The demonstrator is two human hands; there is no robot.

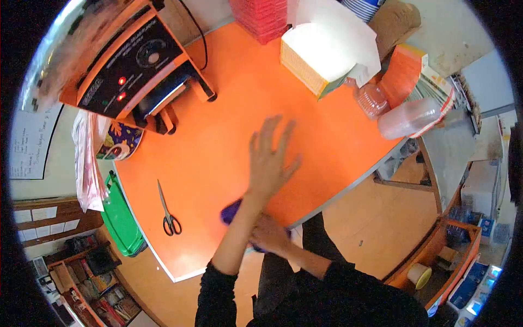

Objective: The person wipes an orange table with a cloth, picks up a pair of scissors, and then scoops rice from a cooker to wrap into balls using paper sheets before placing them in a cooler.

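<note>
"What's the purple thing at the lower centre of the frame?"

"A dark purple, soft-looking bundle (pixel 231 211), probably cloth, with a rounded end. It lies at the near edge of the smooth, bright orange surface (pixel 207 158), which has a pale metallic rim."

"And the hands?"

"The left hand (pixel 272 158) is above the bundle in the frame, fingers spread wide and slightly blurred. The right hand (pixel 269 234) is on the purple bundle, below the left wrist."

"Is it gripping?"

"I can't tell. The left forearm crosses in front of those fingers, and it covers the middle of the bundle too, so purple shows only on either side."

"What else is hard to make out?"

"The inside of the white-flapped cardboard box (pixel 305 68) at upper right is washed out by glare. The stack of red ridged trays (pixel 260 20) is cut off at the top of the frame."

"And around them?"

"Long-bladed metal scissors with black loop handles (pixel 167 213) lie left of the forearm, well apart from the hands. A boxy orange-and-black machine (pixel 139 68), with a dial and two red lights, fills the upper left. Clear plastic cups (pixel 411 117) lie on their side at the right edge of the surface, and a green plastic lid (pixel 121 218) is beyond the left edge."

"Anything in the way?"

"Only that forearm, across the bundle."
</note>
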